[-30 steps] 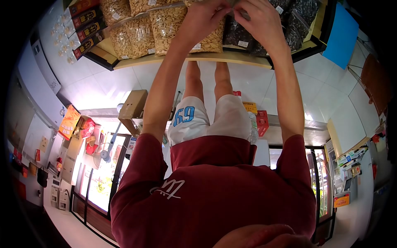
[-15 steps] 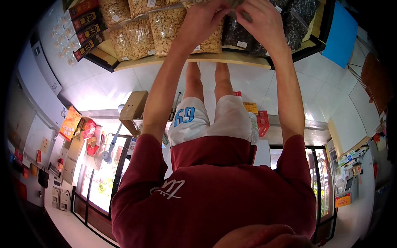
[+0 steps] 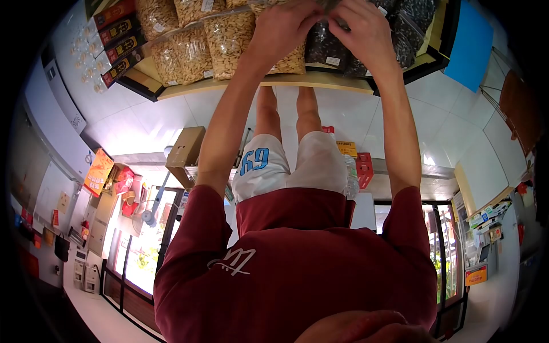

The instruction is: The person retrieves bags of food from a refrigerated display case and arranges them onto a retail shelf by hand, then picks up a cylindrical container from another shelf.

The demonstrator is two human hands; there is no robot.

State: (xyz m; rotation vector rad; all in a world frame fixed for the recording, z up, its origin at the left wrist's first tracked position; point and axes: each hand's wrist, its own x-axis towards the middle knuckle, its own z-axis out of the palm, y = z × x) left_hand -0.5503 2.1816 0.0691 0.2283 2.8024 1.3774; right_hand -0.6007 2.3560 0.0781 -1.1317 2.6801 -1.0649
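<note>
My left hand [image 3: 287,26] and my right hand [image 3: 361,26] are close together at the top edge, fingers bent in a pinch. Between them is the top of a clear plastic bag [image 3: 328,4], mostly cut off by the frame; its contents are hard to make out. Below and left of my left hand stand clear bags of pale seeds, like pumpkin seeds [image 3: 227,43]. Dark seeds, like black sunflower seeds, fill the bags [image 3: 327,47] under and right of my right hand. White labels are stuck on several bags.
The bags sit in a wooden display bin [image 3: 320,80] with black corners. Dark printed boxes [image 3: 123,48] line its left side, and a blue panel [image 3: 470,48] stands to the right. Behind my legs are a cardboard box [image 3: 186,150], red crates [image 3: 364,170] and glass doors [image 3: 140,248].
My hands have shifted slightly and the fingers are bent a little differently around the bag's top. A dark greenish patch now shows between them. The seed bags stay in place.
</note>
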